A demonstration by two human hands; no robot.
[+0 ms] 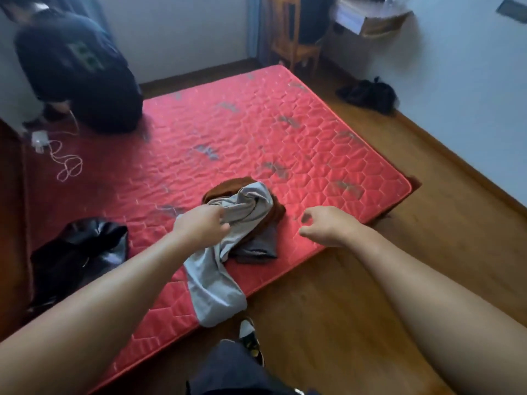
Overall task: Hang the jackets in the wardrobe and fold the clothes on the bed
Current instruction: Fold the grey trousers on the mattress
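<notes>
A: How will that light grey garment handle?

B: Soft and light, I judge. It is limp cloth and will sag wherever it is not held. It lies crumpled under and beyond the left hand, and one end trails back toward the person over the edge of the red mattress.

A: Where to take hold, then?

B: At two corners of a hem or waistband, one per hand, so it hangs flat. The bunching hides which part is which.

A: And the hands?

B: The left has its fingers curled round a bunch of the grey cloth. The right hand holds nothing — fingers loosely bent, thumb apart, over the mattress near its edge. I cannot tell whether it touches.

A: Anything else in the heap?

B: A brown garment lies beyond the left hand, under the grey one, and a dark grey piece lies between the two hands. A shiny black bundle lies well to the left of the left hand — perhaps a jacket.
</notes>
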